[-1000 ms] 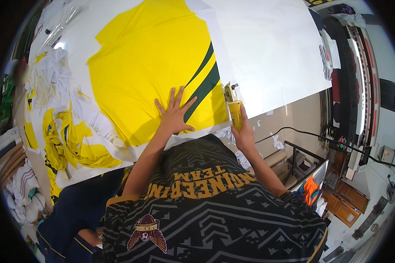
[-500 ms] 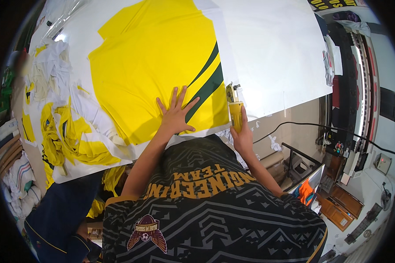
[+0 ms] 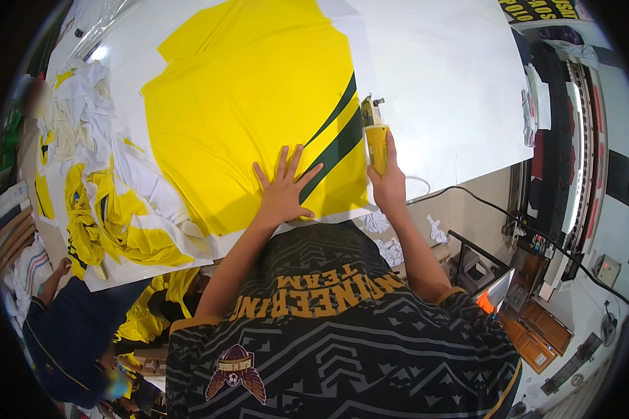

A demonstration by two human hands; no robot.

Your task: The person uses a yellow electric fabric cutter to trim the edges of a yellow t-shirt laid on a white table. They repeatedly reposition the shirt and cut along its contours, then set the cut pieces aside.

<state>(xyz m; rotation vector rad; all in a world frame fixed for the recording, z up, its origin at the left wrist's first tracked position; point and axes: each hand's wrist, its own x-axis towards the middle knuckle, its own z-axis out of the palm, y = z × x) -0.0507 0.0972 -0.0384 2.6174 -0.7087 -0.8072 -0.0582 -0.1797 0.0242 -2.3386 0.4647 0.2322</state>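
Note:
A yellow fabric panel with dark green stripes lies spread on the white table. My left hand presses on its lower part, palm down with fingers spread, just left of the wide stripe. My right hand is closed around the yellow body of a handheld electric fabric cutter. The cutter's metal head stands at the panel's right edge, beside the end of the wide green stripe. Exactly where its blade meets the cloth is too small to make out.
Crumpled yellow and white fabric scraps are heaped on the table's left side. A black cord runs off to the right. At lower left is another person in dark clothing. A long machine stands at the right.
My right hand has pushed the cutter away from me along the panel's right edge. My left hand stays spread on the cloth. The other person at lower left has shifted, showing a hand.

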